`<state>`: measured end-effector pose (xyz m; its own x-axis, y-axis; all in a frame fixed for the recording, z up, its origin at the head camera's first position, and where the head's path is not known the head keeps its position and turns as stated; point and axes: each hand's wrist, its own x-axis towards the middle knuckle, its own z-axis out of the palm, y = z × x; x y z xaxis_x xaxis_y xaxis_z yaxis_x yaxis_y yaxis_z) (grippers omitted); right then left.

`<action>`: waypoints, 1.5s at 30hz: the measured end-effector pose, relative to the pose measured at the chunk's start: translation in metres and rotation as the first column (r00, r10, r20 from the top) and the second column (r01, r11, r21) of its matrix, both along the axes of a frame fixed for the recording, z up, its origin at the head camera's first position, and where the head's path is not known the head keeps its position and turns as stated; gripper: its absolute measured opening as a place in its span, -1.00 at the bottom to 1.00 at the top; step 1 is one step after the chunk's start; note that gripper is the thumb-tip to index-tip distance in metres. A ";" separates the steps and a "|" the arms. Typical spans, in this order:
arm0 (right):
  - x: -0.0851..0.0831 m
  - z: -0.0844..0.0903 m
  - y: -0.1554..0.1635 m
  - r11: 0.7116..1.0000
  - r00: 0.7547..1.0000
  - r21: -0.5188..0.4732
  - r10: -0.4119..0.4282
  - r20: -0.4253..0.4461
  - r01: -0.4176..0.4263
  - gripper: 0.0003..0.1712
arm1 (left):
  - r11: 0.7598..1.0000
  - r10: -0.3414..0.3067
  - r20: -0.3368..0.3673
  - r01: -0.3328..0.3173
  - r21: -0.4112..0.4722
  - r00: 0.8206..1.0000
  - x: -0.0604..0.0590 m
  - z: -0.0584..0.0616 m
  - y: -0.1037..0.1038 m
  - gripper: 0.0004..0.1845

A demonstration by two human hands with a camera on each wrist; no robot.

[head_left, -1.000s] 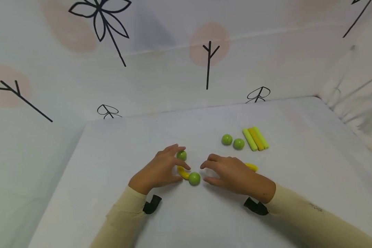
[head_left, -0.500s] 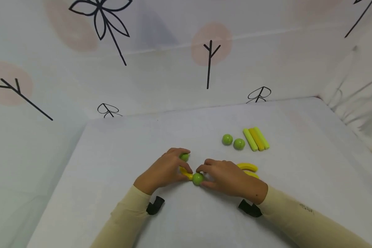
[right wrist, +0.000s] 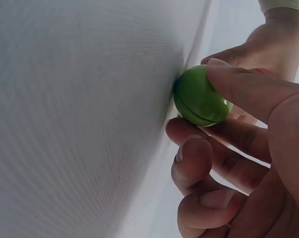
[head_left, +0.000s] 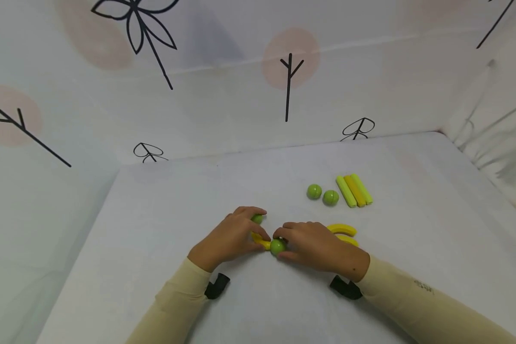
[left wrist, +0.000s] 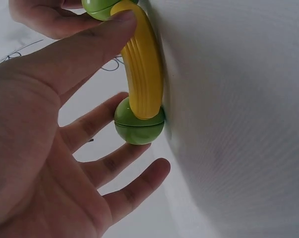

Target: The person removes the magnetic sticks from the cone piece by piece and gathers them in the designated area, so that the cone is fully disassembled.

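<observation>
My left hand (head_left: 229, 237) pinches a yellow, ridged, banana-shaped toy piece (left wrist: 143, 64) between thumb and index finger, low over the white cloth. At the piece's far end sits a green ball (left wrist: 138, 124) with a seam around it, and the other fingers of that hand spread about this ball. A second green ball (head_left: 277, 247) is against the near end of the yellow piece. Thumb and fingers of my right hand (head_left: 316, 247) grip this ball (right wrist: 201, 96) from the right. In the head view the left hand partly hides the yellow piece and the far ball (head_left: 257, 219).
Two more yellow curved pieces (head_left: 343, 230) lie just beyond the right hand, partly covered by it. Farther back are two green balls (head_left: 314, 191) and a row of yellow and lime sticks (head_left: 354, 190). White cloth walls with black line drawings enclose the table (head_left: 176, 186).
My right hand has come left and taken hold of the near green ball. The left hand has slid slightly right and closed on the yellow piece; ball and piece have shifted a little right.
</observation>
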<state>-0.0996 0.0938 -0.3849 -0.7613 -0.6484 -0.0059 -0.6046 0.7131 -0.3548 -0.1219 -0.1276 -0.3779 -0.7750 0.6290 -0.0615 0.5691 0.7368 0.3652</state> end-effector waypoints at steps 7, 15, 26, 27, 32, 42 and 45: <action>-0.003 0.007 0.004 0.999 0.999 -0.003 -0.041 -0.015 0.041 -0.62 | 1.000 -0.011 -0.008 0.011 -0.009 1.000 -0.001 -0.001 0.001 -0.80; -0.023 0.013 0.022 0.974 0.969 0.016 -0.224 -0.102 0.226 -0.52 | 0.999 0.008 0.000 -0.008 -0.032 1.000 0.000 -0.001 0.002 -0.80; -0.043 0.013 0.047 0.933 0.935 0.075 -0.347 -0.078 0.353 -0.46 | 1.000 0.015 0.004 -0.015 -0.021 1.000 0.001 -0.001 0.001 -0.78; -0.043 0.013 0.048 0.933 0.935 0.076 -0.346 -0.075 0.352 -0.46 | 1.000 0.015 0.006 -0.015 -0.017 1.000 0.002 -0.001 0.001 -0.79; -0.044 0.012 0.050 0.932 0.935 0.073 -0.350 -0.058 0.354 -0.49 | 1.000 0.019 0.017 -0.019 -0.012 1.000 0.002 -0.001 0.001 -0.80; -0.046 0.011 0.050 0.931 0.934 0.072 -0.357 -0.028 0.358 -0.54 | 1.000 0.024 0.017 -0.024 -0.018 1.000 0.002 -0.001 0.001 -0.80; -0.046 0.011 0.051 0.931 0.934 0.076 -0.356 -0.028 0.357 -0.53 | 1.000 0.026 0.020 -0.025 -0.016 0.999 0.002 -0.001 0.001 -0.79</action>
